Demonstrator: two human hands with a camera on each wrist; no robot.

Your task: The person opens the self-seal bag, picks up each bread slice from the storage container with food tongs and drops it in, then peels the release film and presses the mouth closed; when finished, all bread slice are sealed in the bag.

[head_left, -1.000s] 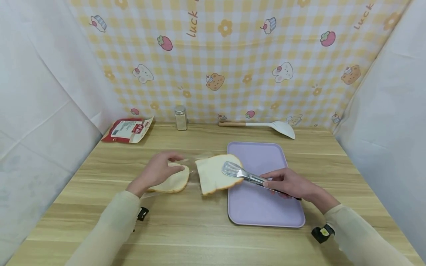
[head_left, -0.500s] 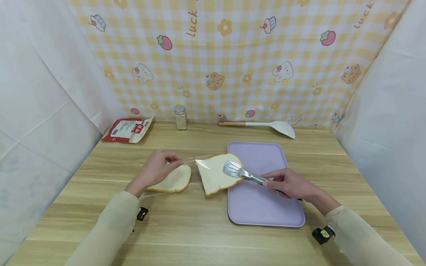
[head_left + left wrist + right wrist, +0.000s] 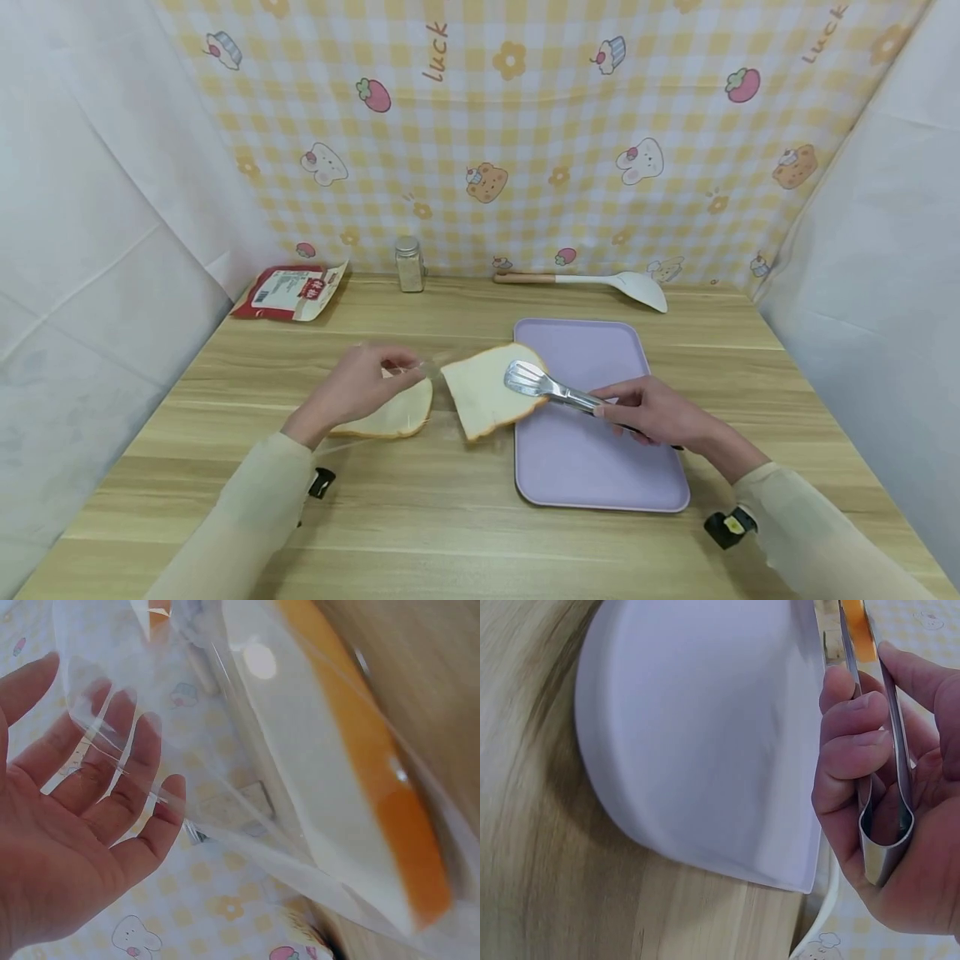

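Observation:
My left hand (image 3: 356,385) is at a clear plastic bag (image 3: 285,862) around a bread slice (image 3: 400,412). In the left wrist view the film drapes over loosely bent fingers, with the thumb apart from them. My right hand (image 3: 660,412) grips metal tongs (image 3: 573,400), fingers and thumb on both arms. The tongs pinch a second bread slice (image 3: 483,398), one slotted head lying over its right part. That slice hangs between the bag and the lilac tray (image 3: 600,471), overlapping the tray's left edge in the head view. The tongs' lower head is hidden under the bread.
At the back left lies a red and white packet (image 3: 288,292), with a glass shaker (image 3: 409,265) standing to its right. A white turner (image 3: 637,289) with a wooden handle lies behind the tray. A patterned cloth (image 3: 555,125) hangs at the wooden table's (image 3: 420,533) back edge.
The left hand's fingers have shifted slightly right along the bag, and its film has moved. The tong-held slice has turned a little; the right hand is nearly still.

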